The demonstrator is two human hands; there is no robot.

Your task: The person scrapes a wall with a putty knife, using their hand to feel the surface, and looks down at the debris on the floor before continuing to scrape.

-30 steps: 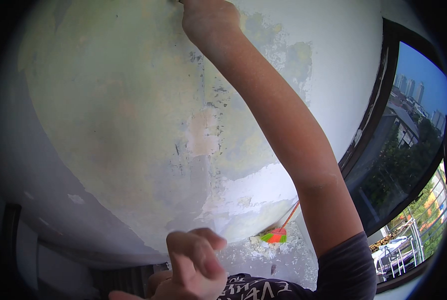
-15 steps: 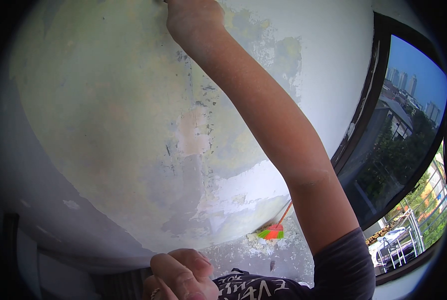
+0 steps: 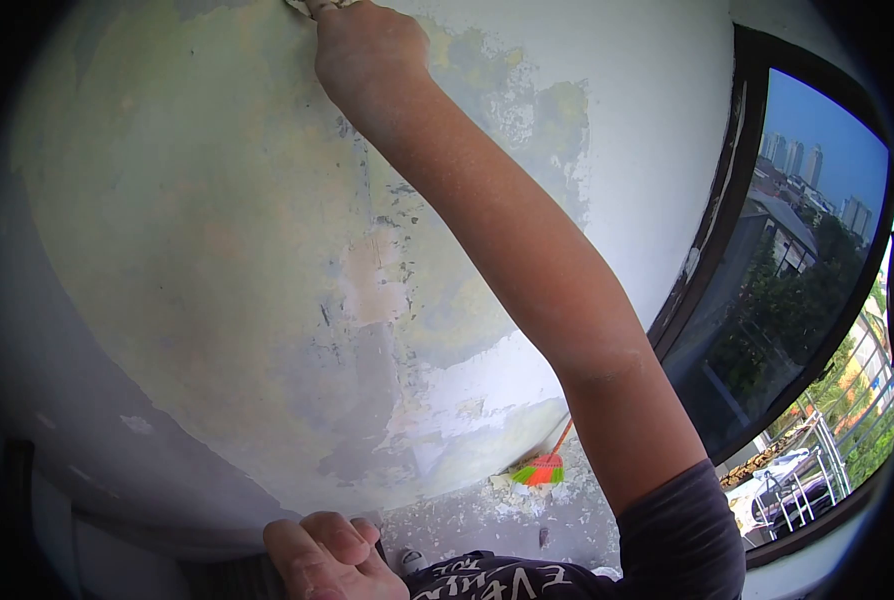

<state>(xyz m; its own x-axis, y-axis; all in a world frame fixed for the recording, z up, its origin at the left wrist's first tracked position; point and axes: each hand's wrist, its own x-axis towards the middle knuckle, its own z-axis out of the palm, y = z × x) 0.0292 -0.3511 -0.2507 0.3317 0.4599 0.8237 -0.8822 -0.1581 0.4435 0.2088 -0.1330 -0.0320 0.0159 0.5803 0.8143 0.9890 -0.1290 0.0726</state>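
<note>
My right hand point(image 3: 372, 50) is raised to the top of the view, its fingers closed around what looks like a scraper point(image 3: 319, 6). Only a bit of that tool shows, against the wall; the rest is cut off by the top edge. Patches of bare greenish and grey plaster cover the wall point(image 3: 197, 280), with white paint around them. Low in the view, my left hand point(image 3: 327, 560) is curled in a loose fist near my body, apart from the wall. Nothing shows between its fingers.
A broom point(image 3: 540, 468) with orange and green bristles leans at the wall's foot, among paint flakes on the grey floor point(image 3: 487, 520). At the right is a dark-framed window point(image 3: 807, 260). A white metal rack point(image 3: 792, 490) stands outside it.
My right hand has shifted slightly left and down in view, so more of the scraper shows. My left hand is lower and farther left, its fingers turned. The whole view has shifted slightly.
</note>
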